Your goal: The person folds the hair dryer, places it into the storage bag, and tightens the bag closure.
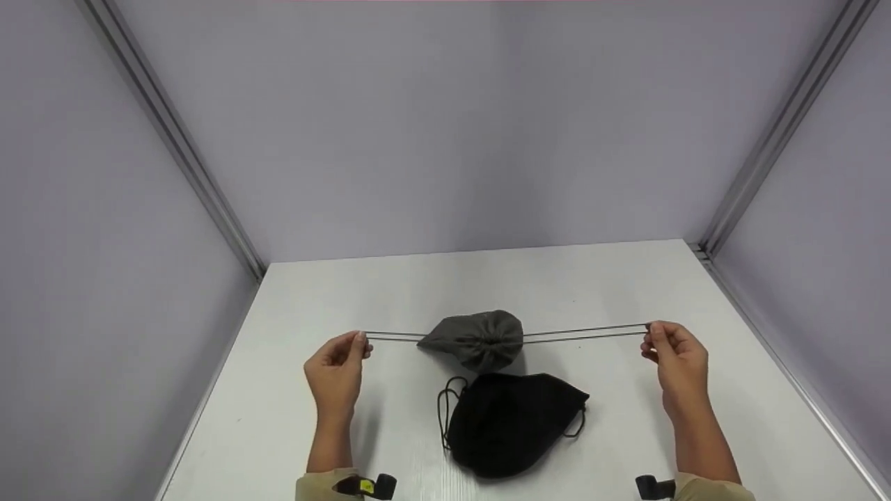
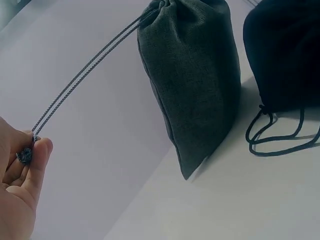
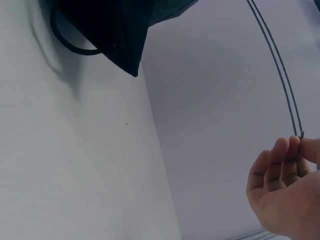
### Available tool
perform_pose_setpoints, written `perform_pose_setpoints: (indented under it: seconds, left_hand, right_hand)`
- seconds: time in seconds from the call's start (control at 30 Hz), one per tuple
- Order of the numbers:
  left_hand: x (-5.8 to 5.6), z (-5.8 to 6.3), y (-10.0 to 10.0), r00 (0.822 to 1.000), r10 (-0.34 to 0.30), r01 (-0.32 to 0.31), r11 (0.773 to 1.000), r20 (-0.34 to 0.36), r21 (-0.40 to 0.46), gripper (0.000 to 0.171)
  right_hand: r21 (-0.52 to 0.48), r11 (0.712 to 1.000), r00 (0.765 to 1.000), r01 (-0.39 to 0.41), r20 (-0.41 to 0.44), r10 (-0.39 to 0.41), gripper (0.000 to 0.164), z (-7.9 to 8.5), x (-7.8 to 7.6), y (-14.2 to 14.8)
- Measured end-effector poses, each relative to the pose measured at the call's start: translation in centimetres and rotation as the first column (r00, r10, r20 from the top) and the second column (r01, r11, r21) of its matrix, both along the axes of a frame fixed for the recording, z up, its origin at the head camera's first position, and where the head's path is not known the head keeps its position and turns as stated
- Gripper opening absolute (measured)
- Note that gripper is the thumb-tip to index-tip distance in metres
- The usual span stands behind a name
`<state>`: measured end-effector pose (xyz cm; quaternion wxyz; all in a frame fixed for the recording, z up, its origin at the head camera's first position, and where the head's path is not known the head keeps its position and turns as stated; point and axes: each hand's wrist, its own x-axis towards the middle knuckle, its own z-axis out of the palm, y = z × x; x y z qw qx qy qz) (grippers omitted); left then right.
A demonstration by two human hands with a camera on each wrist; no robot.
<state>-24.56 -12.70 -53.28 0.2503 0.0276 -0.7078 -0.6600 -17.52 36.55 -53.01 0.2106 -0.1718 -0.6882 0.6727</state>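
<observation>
A grey drawstring bag has its mouth gathered tight, and a doubled drawstring runs taut from each side of it. My left hand pinches the knotted end of the left drawstring between thumb and fingers. Out to the right, my right hand pinches the end of the right drawstring. Nearer to me lies a black drawstring bag with loose cord loops at both sides; neither hand touches it. The grey bag looks filled out in the left wrist view; its contents are hidden.
Both bags are over a white table. Pale panels enclose it at the back and on both sides, with metal corner posts. Small dark camera mounts sit at the wrists.
</observation>
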Motion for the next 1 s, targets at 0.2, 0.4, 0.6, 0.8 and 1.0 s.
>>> perform_pose_setpoints:
  seconds: [0.2,0.4,0.6,0.8,1.0]
  left_hand:
    - [0.7,-0.7,-0.7,0.998,-0.025,0.035,0.988,0.064,-0.149,0.005]
    - [1.3,-1.0,-1.5,0.976,-0.163,0.198,0.937,0.142,-0.287,0.005]
    - [1.7,-0.8,-1.5,0.943,-0.223,0.304,0.877,0.246,-0.371,0.005]
    - [3.2,0.2,-0.2,0.955,-0.199,0.283,0.836,0.221,-0.470,0.007]
    - [5.2,1.2,2.2,0.958,-0.250,0.283,0.767,0.138,-0.576,0.011]
  right_hand:
    - [0.099,0.995,0.997,-0.034,0.077,0.026,0.032,-1.5,0.5,0.0]
    - [0.174,0.983,0.993,-0.061,0.115,0.041,0.034,-2.2,0.7,0.1]
    - [0.333,0.920,0.969,-0.207,0.200,0.146,0.034,-2.0,1.0,1.0]
    - [0.497,0.838,0.965,-0.227,0.232,0.124,0.032,-1.0,1.6,0.6]
    - [0.631,0.734,0.966,-0.250,0.213,0.146,0.036,-0.7,1.9,-1.5]
